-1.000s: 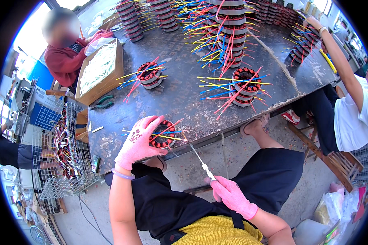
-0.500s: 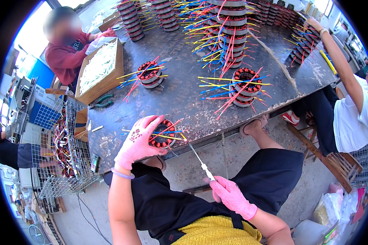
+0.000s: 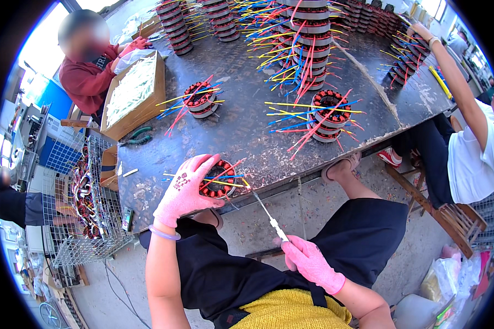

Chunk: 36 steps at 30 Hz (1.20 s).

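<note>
At the near edge of the table, my left hand (image 3: 182,189), in a pink glove, is wrapped round the left side of a motor stator (image 3: 218,189). This stator has a red and black wound ring, with yellow, blue and red leads crossing its top. My right hand (image 3: 314,264), also gloved in pink, is closed round the lower end of a thin, white-handled rod tool (image 3: 275,225). Its slim shaft slants up and left, and its tip meets the end of a yellow lead (image 3: 246,184) beside the stator. Whether tip and lead are joined is too small to tell.
Other stators (image 3: 201,100) stand ahead on the dark table (image 3: 230,131), some in tall stacks (image 3: 312,55). Far left are a cardboard box (image 3: 158,88) of pale strips and green-handled pliers (image 3: 139,136). A wire basket (image 3: 88,219) stands left. Co-workers sit far left and right.
Both my hands, the stator and the rod tool look unmoved. The co-worker at far left has shifted their hands slightly.
</note>
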Motion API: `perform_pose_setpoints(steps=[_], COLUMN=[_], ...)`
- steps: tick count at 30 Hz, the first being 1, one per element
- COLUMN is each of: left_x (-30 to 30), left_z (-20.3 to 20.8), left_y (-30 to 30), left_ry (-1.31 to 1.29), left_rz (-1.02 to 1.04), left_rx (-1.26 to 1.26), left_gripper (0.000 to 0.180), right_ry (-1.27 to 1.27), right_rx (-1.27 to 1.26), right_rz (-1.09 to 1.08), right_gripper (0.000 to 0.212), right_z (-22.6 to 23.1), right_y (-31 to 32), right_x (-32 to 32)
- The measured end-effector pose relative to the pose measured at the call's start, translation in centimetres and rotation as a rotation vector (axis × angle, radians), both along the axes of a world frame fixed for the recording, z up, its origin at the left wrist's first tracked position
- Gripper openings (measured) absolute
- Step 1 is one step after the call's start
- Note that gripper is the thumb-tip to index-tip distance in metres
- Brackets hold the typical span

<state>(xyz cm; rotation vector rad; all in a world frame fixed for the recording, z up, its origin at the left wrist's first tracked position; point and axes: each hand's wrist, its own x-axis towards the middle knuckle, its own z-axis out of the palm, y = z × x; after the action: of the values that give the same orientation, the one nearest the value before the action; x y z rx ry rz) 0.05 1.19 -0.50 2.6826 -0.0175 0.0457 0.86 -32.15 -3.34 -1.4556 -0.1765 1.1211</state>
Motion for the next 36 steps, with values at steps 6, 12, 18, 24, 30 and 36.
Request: perform_pose_setpoints(steps=[6, 12, 18, 24, 30, 36], left_x=[0.0, -0.1, -0.1, -0.1, 0.0, 0.2], left_z=[0.0, 0.1, -0.1, 0.0, -0.2, -0.1], left_y=[0.0, -0.1, -0.2, -0.1, 0.0, -0.5], left_ry=[0.003, 0.008, -0.011, -0.002, -0.077, -0.061], left_rz=[0.004, 0.011, 0.029, 0.022, -0.031, 0.017], left_rx=[0.001, 0.003, 0.0, 0.008, 0.02, 0.038], left_gripper=[0.102, 0.102, 0.102, 0.1, 0.097, 0.096], right_ry=[0.009, 0.057, 0.037, 0.033, 0.04, 0.07], right_rx=[-0.001, 0.022, 0.028, 0.038, 0.045, 0.053], right_rz=[0.0, -0.022, -0.047, -0.052, -0.078, -0.063], right_gripper=[0.035, 0.036, 0.033, 0.033, 0.033, 0.033], right_z=[-0.1, 0.2, -0.9, -0.9, -0.6, -0.5], right_y=[0.0, 0.2, -0.4, -0.5, -0.6, -0.5], right_x=[0.0, 0.0, -0.3, -0.4, -0.4, -0.9])
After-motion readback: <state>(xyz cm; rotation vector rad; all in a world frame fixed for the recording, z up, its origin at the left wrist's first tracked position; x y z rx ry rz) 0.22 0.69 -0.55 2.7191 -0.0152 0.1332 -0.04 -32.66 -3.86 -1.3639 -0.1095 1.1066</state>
